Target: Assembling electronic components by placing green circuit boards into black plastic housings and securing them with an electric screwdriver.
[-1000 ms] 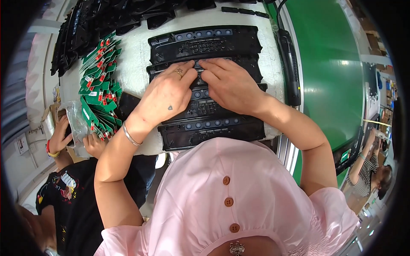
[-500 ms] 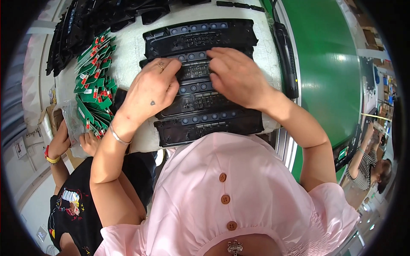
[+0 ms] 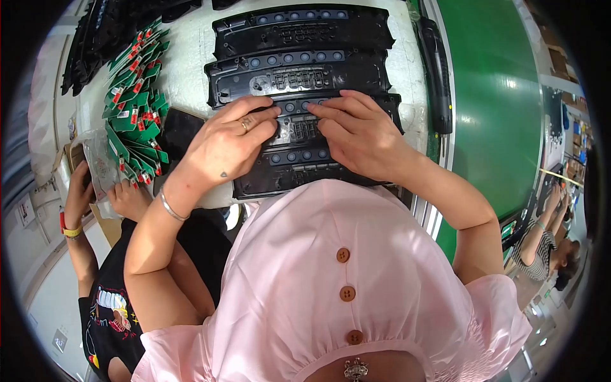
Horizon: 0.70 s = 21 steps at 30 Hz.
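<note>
Several black plastic panels lie in a column before me, each with a row of round grey buttons. Both my hands are at the third panel from the far end (image 3: pixel 294 130). My left hand (image 3: pixel 232 140), fingers bent together, has its fingertips at the left part of this panel's grey button strip (image 3: pixel 290 107). From the other side my right hand (image 3: pixel 359 130) reaches in, its curled fingertips on the strip. My fingers cover both ends of it. Beyond lie the second panel (image 3: pixel 299 77) and the far panel (image 3: pixel 305 35); the nearest panel (image 3: pixel 296 175) is partly under my hands.
Green circuit boards (image 3: pixel 137 108) with red parts are heaped at the left, beside a dark flat object (image 3: pixel 182 132). A co-worker's hands (image 3: pixel 127 198) are near a clear bag (image 3: pixel 102 159). Along the right edge lies a black handheld tool (image 3: pixel 436 76), before a green surface (image 3: pixel 496 114).
My hands have moved from the second panel to the third, closer to me. The second panel's buttons and display area are now uncovered. The whole view has shifted a little.
</note>
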Available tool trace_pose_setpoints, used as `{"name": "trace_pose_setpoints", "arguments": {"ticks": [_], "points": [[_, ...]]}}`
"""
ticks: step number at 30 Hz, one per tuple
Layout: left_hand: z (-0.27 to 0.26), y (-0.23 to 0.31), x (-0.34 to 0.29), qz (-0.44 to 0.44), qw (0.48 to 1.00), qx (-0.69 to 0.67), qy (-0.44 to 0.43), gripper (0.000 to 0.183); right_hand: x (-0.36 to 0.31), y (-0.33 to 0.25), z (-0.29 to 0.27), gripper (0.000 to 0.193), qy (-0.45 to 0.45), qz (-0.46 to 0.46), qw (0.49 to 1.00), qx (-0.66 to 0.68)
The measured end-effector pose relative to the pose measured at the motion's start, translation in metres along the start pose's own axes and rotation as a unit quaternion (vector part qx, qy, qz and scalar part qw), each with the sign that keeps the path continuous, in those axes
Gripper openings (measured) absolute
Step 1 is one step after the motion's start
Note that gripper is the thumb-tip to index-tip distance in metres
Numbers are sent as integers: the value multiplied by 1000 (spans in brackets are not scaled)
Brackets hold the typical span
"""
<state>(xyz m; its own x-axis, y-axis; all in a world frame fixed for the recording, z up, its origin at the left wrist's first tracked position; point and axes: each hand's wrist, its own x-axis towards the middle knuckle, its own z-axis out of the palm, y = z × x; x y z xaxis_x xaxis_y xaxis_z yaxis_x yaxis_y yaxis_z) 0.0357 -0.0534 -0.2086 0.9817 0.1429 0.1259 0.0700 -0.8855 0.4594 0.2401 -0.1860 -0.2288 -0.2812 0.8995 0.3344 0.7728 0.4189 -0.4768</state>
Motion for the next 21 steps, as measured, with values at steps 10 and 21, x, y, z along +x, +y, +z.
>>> {"name": "trace_pose_setpoints", "arguments": {"ticks": [10,21], "points": [[-11,-5,-14,5,1000,5,-17,21,-1,0,4,25,7,-17,1000,-2],[8,16,-34,23,999,-28,-29,22,-18,-24,7,12,-105,-59,993,4]]}}
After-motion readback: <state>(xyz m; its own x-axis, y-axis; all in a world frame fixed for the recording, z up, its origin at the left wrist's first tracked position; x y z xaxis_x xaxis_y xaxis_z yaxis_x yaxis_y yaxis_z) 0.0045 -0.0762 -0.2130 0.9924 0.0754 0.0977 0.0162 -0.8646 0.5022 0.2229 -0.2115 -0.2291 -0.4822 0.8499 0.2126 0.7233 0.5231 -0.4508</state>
